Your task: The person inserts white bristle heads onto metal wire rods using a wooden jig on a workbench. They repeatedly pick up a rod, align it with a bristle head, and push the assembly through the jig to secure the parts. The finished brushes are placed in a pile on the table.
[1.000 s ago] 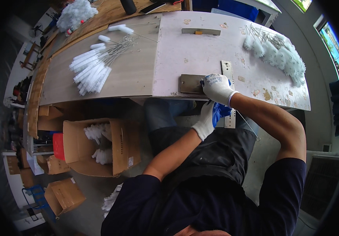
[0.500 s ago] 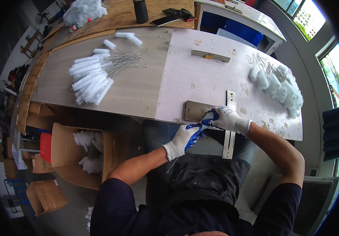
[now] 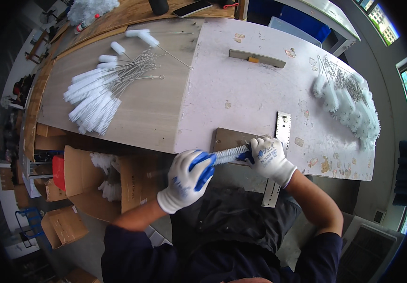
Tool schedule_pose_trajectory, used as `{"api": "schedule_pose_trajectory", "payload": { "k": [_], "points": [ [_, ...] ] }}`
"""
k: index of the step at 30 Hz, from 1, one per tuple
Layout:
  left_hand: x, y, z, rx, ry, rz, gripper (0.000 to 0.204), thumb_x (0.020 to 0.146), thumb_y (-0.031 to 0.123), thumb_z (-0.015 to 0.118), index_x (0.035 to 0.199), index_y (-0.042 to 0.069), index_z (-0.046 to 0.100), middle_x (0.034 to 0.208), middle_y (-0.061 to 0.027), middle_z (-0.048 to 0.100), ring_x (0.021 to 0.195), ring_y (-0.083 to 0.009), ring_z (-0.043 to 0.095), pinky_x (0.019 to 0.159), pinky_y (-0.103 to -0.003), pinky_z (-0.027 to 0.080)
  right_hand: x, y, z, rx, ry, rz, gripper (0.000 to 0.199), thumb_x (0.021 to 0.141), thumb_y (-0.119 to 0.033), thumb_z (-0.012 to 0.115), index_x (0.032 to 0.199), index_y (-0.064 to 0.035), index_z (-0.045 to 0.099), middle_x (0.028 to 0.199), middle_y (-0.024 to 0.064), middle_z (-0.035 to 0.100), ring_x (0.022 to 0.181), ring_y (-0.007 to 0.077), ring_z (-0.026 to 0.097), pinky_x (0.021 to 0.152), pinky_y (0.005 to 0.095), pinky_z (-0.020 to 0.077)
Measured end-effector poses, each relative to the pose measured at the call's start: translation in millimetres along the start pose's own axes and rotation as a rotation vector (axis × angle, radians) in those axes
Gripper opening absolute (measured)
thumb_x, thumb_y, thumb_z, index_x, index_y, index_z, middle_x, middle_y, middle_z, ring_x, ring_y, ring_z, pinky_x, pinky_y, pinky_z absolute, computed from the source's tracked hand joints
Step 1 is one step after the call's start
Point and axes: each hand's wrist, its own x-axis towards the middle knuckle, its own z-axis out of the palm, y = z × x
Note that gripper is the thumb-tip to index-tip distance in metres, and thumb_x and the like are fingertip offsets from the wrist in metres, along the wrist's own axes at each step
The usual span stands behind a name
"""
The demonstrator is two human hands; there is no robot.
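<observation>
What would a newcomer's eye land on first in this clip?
Probably the two gloved hands at the near table edge: the left hand and right hand share a grip on one white bottle brush. Next, the fan of finished brushes far left, and the fluffy pile at right.

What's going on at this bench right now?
A person in white and blue work gloves holds a white bristle brush between both hands at the near edge of the white table. The left hand grips one end, the right hand the other, over a flat metal plate. A pile of similar brushes lies to the left, another heap to the right.
</observation>
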Motion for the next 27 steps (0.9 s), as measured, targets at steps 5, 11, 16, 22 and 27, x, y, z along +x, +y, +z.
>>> {"api": "schedule_pose_trajectory", "payload": {
  "k": [5, 11, 16, 22, 27],
  "points": [
    [-40, 37, 33, -0.814, 0.059, -0.948, 0.040, 0.097, -0.002, 0.058, 0.136, 0.001, 0.058, 0.115, -0.0095, 0.069, 0.094, -0.0163, 0.068, 0.082, -0.030, 0.057, -3, -10, 11, 0.134, 0.130, 0.145, 0.037, 0.086, -0.037, 0.072, 0.097, -0.0044, 0.059, 0.089, 0.0145, 0.070, 0.087, 0.0302, 0.071, 0.079, 0.0432, 0.0544],
    [24, 23, 77, -1.207, 0.543, -1.158, 0.034, 0.107, 0.010, 0.044, 0.135, 0.000, 0.059, 0.111, -0.0103, 0.066, 0.090, -0.0175, 0.068, 0.079, -0.034, 0.059, -2, -14, -2, 0.167, 0.118, 0.171, 0.038, 0.094, -0.041, 0.064, 0.099, -0.0032, 0.060, 0.092, 0.0141, 0.071, 0.088, 0.0286, 0.072, 0.078, 0.0408, 0.0552],
    [96, -4, 115, -1.280, 0.702, -1.224, 0.024, 0.099, 0.012, 0.052, 0.109, 0.001, 0.071, 0.073, -0.0015, 0.052, 0.063, -0.0148, 0.052, 0.060, -0.031, 0.048, 0, -4, 5, 0.139, 0.160, 0.107, 0.037, 0.094, -0.042, 0.064, 0.096, -0.0054, 0.062, 0.086, 0.0126, 0.073, 0.082, 0.0293, 0.073, 0.074, 0.0409, 0.0563],
    [109, -5, 121, -1.118, 0.438, -1.165, 0.026, 0.099, 0.010, 0.051, 0.108, 0.001, 0.073, 0.065, 0.0056, 0.045, 0.054, -0.0068, 0.043, 0.050, -0.024, 0.039, -3, 7, 32, 0.156, 0.285, 0.010, 0.034, 0.092, -0.040, 0.066, 0.091, -0.0070, 0.060, 0.080, 0.0104, 0.070, 0.076, 0.0258, 0.072, 0.068, 0.0396, 0.0557],
    [146, 3, 157, -1.018, 0.048, -1.051, 0.024, 0.098, 0.008, 0.052, 0.103, 0.004, 0.075, 0.063, 0.0057, 0.050, 0.049, -0.0042, 0.043, 0.045, -0.022, 0.037, 2, 0, 40, 0.164, 0.332, 0.011, 0.033, 0.087, -0.039, 0.070, 0.088, -0.0079, 0.060, 0.083, 0.0117, 0.069, 0.078, 0.0256, 0.071, 0.068, 0.0387, 0.0553]
  ]
}}
